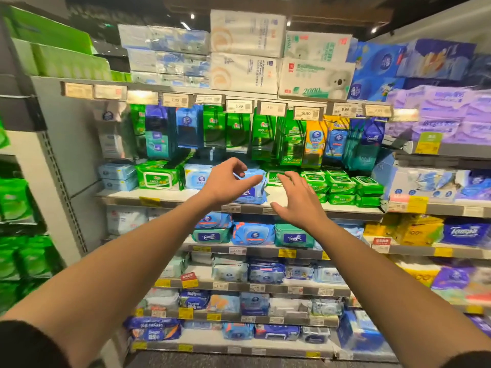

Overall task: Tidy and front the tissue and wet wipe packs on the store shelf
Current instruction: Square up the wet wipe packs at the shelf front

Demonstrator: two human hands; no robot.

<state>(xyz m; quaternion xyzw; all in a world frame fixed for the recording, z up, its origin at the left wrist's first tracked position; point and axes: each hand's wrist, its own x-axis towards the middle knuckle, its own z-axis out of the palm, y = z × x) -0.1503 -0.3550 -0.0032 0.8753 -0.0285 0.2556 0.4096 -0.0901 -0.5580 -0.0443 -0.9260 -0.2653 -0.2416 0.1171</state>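
A light blue wet wipe pack (252, 188) lies tilted near the front of the white shelf board (170, 195), partly hidden by my left hand (225, 181). That hand hovers in front of it with curled, spread fingers and holds nothing. My right hand (297, 201) is open, palm toward the shelf, just right of the pack over a bare patch of shelf. Green wipe packs (342, 185) are stacked to the right, and a larger green pack (159, 176) sits to the left. Hanging green and blue packs (265, 134) fill the row above.
Big tissue bundles (247, 51) sit on the top shelf. Lower shelves hold Tempo wipe packs (293, 236) and several blue packs. Price tags (305, 112) line the shelf edges. Purple tissue packs (446, 112) stand on the right, green ones (18, 200) on the left.
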